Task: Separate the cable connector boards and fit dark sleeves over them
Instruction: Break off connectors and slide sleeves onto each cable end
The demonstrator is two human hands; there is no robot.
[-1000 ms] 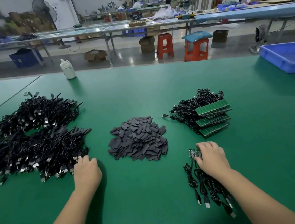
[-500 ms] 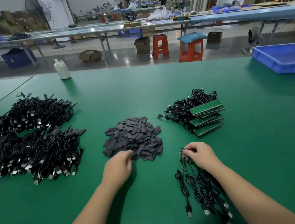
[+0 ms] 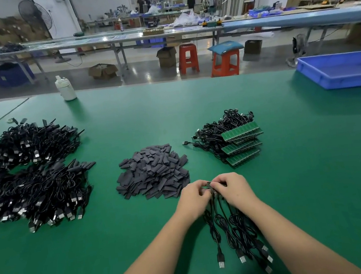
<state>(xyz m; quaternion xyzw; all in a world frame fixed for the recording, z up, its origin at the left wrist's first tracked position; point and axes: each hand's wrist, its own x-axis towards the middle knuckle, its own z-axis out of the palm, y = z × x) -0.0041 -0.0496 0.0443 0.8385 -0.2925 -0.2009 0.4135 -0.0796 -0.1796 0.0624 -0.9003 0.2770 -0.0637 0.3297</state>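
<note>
Where both hands met on the green table mat (image 3: 142, 242), a small green connector board strip (image 3: 209, 185) was pinched between the left hand (image 3: 194, 199) and the right hand (image 3: 235, 189).
The strip was mostly hidden by curled fingers; its thin black cables (image 3: 233, 232) were trailed nearward. The contents of the blue plastic tray (image 3: 339, 73) could not be made out.

No text, label, brand, number or sign can be read anywhere in the view. The white bottle (image 3: 65, 88) at the far edge of the green table (image 3: 172, 115) shows no legible print, the cardboard boxes (image 3: 102, 71) on the floor bear no readable marking, and the green connector boards (image 3: 241, 132) are too small to make out any lettering.
</note>
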